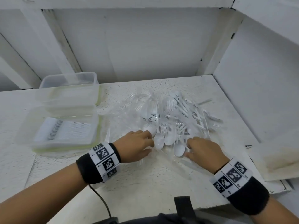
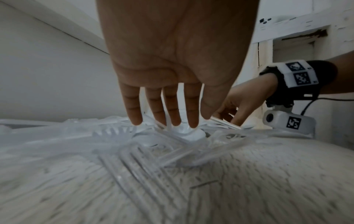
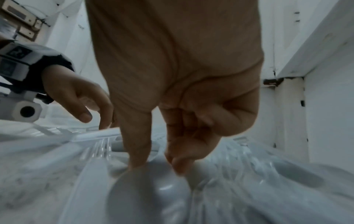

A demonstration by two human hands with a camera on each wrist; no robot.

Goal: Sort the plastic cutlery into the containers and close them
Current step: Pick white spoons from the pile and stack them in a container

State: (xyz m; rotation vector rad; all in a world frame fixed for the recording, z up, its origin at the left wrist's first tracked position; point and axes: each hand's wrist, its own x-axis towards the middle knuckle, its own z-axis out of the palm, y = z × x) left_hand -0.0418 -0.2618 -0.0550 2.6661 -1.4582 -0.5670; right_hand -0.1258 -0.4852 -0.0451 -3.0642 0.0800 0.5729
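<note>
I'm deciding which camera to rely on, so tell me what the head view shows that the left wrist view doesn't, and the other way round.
Only the head view shows the clear containers stacked left of the pile, and both wristbands from above. Only the left wrist view shows the left hand from the palm side, fingers straight, tips down among the cutlery, and the right wrist camera. Both show the cutlery pile, the right hand and the white table.

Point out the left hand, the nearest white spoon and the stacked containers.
left hand (image 1: 138, 145): head view, back of hand.
white spoon (image 1: 179, 150): head view, bowl.
stacked containers (image 1: 68, 81): head view, top container's wall.
</note>
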